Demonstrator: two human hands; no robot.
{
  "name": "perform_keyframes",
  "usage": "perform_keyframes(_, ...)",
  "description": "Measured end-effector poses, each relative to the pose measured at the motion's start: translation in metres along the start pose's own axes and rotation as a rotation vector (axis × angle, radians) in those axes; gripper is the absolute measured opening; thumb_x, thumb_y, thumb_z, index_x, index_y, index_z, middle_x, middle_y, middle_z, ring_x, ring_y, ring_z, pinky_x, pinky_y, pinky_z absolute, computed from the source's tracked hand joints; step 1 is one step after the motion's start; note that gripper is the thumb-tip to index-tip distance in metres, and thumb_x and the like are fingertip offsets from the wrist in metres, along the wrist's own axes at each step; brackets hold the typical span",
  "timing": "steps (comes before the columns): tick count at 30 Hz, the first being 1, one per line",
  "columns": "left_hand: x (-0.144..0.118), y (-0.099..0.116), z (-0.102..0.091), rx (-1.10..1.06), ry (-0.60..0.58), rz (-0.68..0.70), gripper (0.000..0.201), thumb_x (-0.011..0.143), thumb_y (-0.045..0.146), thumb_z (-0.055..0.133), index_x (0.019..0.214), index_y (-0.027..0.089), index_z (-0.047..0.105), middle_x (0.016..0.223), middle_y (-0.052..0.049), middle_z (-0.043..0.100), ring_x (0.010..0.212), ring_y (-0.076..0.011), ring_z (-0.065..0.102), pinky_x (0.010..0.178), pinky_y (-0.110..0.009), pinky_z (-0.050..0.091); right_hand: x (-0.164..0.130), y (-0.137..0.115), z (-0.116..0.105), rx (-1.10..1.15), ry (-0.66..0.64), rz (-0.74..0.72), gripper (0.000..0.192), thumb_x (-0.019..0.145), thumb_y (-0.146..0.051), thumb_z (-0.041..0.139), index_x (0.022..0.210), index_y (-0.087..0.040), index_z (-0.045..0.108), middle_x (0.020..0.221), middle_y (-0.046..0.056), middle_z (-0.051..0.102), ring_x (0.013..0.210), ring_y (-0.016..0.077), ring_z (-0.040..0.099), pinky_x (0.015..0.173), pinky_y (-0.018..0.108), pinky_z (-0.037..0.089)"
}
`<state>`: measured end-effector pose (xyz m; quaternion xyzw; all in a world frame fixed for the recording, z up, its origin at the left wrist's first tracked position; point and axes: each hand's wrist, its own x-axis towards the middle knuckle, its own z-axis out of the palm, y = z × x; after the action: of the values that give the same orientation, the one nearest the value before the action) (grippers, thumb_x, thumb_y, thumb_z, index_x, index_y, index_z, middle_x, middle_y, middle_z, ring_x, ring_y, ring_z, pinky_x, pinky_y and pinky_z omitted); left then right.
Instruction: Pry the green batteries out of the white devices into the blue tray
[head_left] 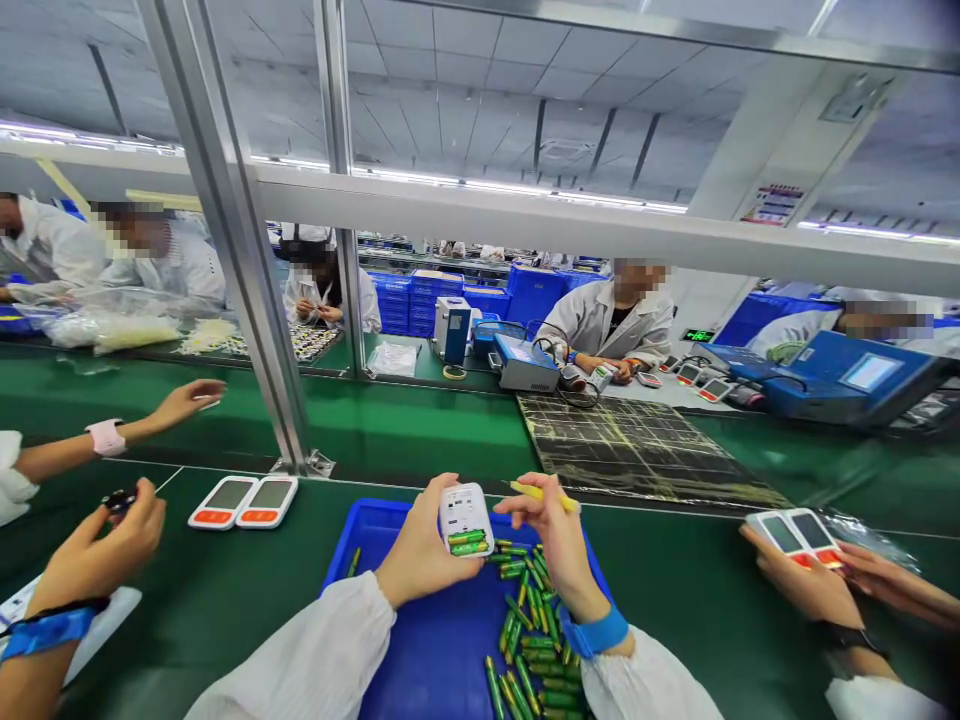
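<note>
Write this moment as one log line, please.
left hand holds white device, green batteries inside; right hand holds yellow pen-like tool; blue tray: loose batteries

The white device point(463, 507) is held up with its back showing, rounded at the corners and dotted with small dark slots (their markings too small to read); two green batteries point(469, 542) lie side by side across its six o'clock end; the slim yellow stick point(529, 490) slants nearly level, apart from the device, between two and three o'clock of it; loose green batteries point(532, 640) lie jumbled in the blue tray point(442, 655), mostly toward five o'clock from the device.
</note>
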<state>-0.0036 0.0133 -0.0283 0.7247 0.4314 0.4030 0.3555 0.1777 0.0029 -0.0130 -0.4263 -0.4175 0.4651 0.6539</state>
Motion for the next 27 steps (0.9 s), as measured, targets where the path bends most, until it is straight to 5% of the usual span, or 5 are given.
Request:
perform_keyframes(4,0.004,-0.002,-0.001,-0.074,-0.037,0.011,0.067,0.055,0.013,0.068,0.116,0.023,0.040,0.101,-0.001,0.058,0.085,-0.0164,0.060,0.072,-0.028,0.050,-0.006,-0.009,-0.004,-0.149,0.081,-0.087,0.062,0.085,-0.069,0.039,0.103,-0.017,0.067,0.051,0.000,0.060,0.043,0.0115,0.041,0.046,0.025,0.032)
perform_keyframes(10,0.005,-0.002,-0.003,-0.058,-0.009,0.047,0.066,0.055,0.010,0.066,0.115,0.022,0.042,0.100,0.000,0.057,0.084,-0.0158,0.059,0.070,-0.027,0.049,-0.017,-0.008,0.005,-0.193,0.080,-0.073,0.050,0.079,-0.060,0.058,0.056,-0.016,0.064,0.044,0.000,0.052,0.040,0.0115,0.046,0.041,0.024,0.033)
perform_keyframes(17,0.004,0.002,-0.004,-0.109,-0.061,-0.019,0.065,0.052,0.010,0.070,0.112,0.023,0.045,0.096,0.001,0.059,0.081,-0.0153,0.060,0.067,-0.025,0.049,-0.022,-0.006,0.005,-0.317,0.107,-0.158,0.050,0.084,-0.053,0.055,0.052,-0.016,0.061,0.042,0.002,0.054,0.039,0.0122,0.047,0.040,0.023,0.035)
perform_keyframes(27,0.003,-0.003,-0.003,-0.221,0.038,-0.099,0.070,0.050,0.015,0.077,0.111,0.022,0.043,0.096,0.000,0.061,0.084,-0.0167,0.060,0.070,-0.027,0.051,-0.010,0.006,0.009,0.128,0.161,0.099,0.042,0.079,-0.055,0.061,0.062,-0.017,0.058,0.042,0.002,0.060,0.035,0.0116,0.051,0.041,0.022,0.044)
